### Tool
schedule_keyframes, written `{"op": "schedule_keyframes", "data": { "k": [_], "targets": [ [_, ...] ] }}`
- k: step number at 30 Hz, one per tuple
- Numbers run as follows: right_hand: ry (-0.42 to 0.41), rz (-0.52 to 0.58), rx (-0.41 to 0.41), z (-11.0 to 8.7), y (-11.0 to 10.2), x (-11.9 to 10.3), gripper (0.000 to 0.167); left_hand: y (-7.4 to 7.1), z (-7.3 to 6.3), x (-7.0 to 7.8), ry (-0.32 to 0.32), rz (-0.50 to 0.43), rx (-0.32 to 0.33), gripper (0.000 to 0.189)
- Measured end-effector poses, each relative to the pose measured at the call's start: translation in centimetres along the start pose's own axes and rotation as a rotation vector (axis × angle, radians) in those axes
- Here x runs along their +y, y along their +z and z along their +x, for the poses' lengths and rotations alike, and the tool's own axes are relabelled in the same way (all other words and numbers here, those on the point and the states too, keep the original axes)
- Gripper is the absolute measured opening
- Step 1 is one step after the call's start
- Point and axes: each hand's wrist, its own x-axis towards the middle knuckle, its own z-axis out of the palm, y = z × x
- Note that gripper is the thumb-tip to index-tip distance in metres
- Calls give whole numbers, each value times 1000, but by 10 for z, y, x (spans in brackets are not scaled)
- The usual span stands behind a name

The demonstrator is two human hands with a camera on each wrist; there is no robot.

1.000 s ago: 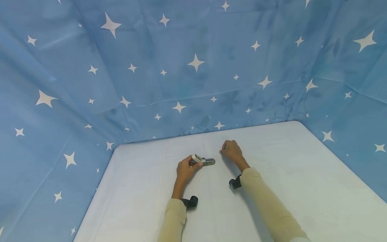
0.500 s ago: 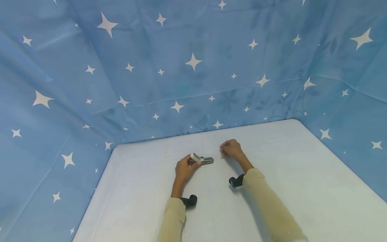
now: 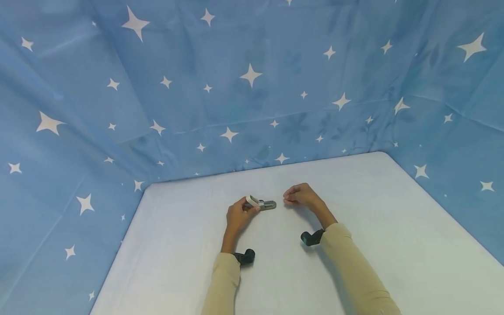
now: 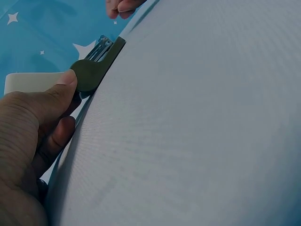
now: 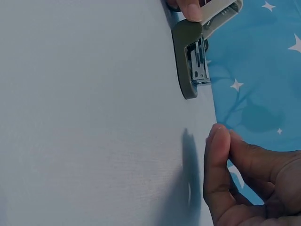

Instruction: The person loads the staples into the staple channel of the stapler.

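Observation:
A small stapler (image 3: 269, 205) lies on the white table with its pale top arm (image 5: 222, 13) swung up and its metal staple magazine (image 5: 199, 63) exposed. Its base (image 4: 87, 75) looks olive green in the wrist views. My left hand (image 3: 237, 216) grips the stapler at the hinge end, the thumb pressed on the side of the base. To the right, just off the stapler's front end, hovers my right hand (image 3: 304, 197). Its thumb and fingertips (image 5: 219, 134) meet in a pinch; I see nothing between them, though something tiny could be hidden.
The white-covered table (image 3: 177, 245) stretches around both hands. Blue cloth (image 3: 252, 100) with white stars hangs behind and at the sides. A black wrist camera (image 3: 245, 257) is strapped to the left wrist, another camera (image 3: 312, 238) to the right.
My right hand's fingers have shifted a little and come slightly closer to the stapler. The left hand keeps its grip on the stapler. The head view has tilted slightly.

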Motion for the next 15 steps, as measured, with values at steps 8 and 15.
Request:
{"op": "schedule_keyframes", "data": {
  "k": [8,15],
  "targets": [
    [19,-73,28,-5,1,1,20,-1,1,1,18,1,5,30],
    [36,78,9,-10,5,2,23,-1,0,-2,17,14,0,35]
  ]
}}
